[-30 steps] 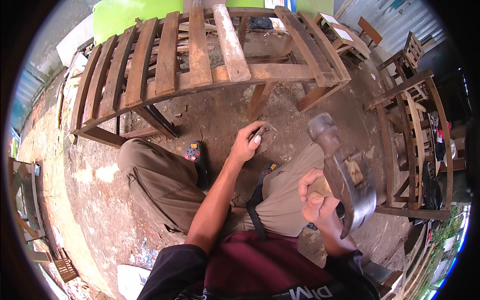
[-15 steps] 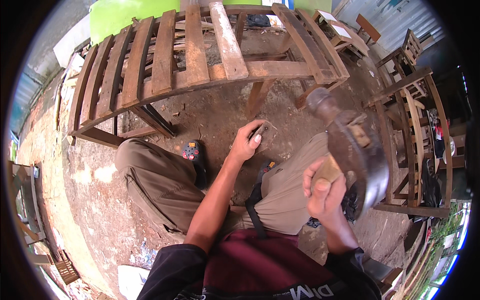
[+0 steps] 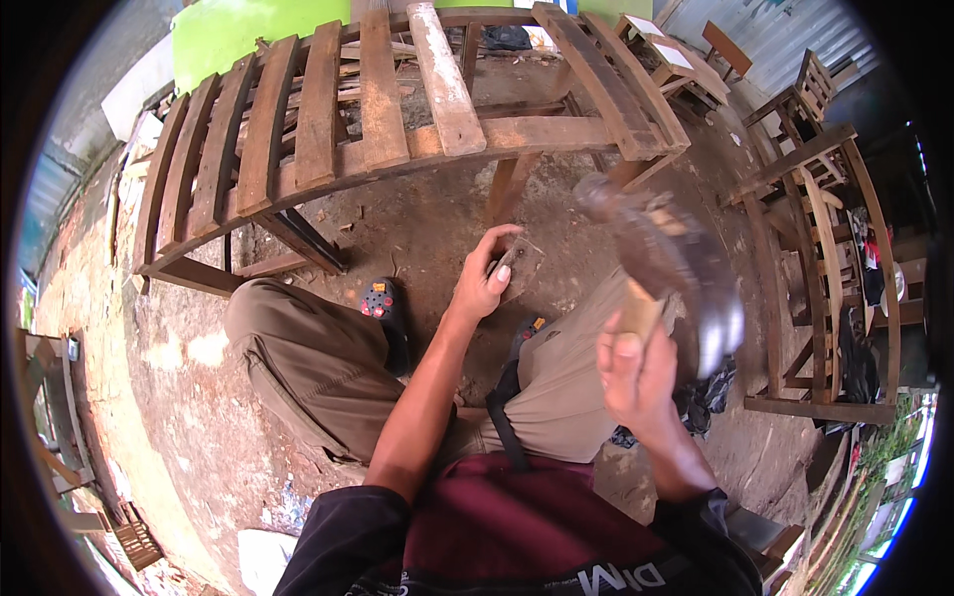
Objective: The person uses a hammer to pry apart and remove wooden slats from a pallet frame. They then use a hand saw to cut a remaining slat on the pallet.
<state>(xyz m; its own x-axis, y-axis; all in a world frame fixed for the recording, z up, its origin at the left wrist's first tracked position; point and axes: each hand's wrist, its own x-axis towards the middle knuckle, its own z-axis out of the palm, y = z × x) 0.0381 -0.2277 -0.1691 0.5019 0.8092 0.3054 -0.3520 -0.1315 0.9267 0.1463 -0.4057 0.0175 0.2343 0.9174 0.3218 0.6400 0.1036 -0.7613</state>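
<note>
A claw hammer [image 3: 684, 260] with a dark metal head, blurred by motion, is raised at the right above my thigh. My right hand [image 3: 636, 379] is closed around its pale wooden handle [image 3: 639, 310], thumb along the wood. Between my knees, my left hand [image 3: 484, 278] is half curled over the floor, its fingers and thumb pinching thin, nail-like pieces [image 3: 521, 256] too fine to make out clearly. Ahead of both hands stands a brown slatted wooden bench [image 3: 388, 157]. One of its slats [image 3: 447, 89] carries worn white paint.
My shoes [image 3: 383, 310] rest on the rough, dirty floor [image 3: 393, 238] below the bench. Wooden frames [image 3: 810, 288] stand close on the right, with a black plastic bag [image 3: 708, 402] near my right forearm. White sheeting [image 3: 263, 558] lies at the lower left.
The hammer has swung leftward, and my right hand has shifted slightly left with it. My left hand keeps its pinch, nearly in place. The whole view has shifted a little.
</note>
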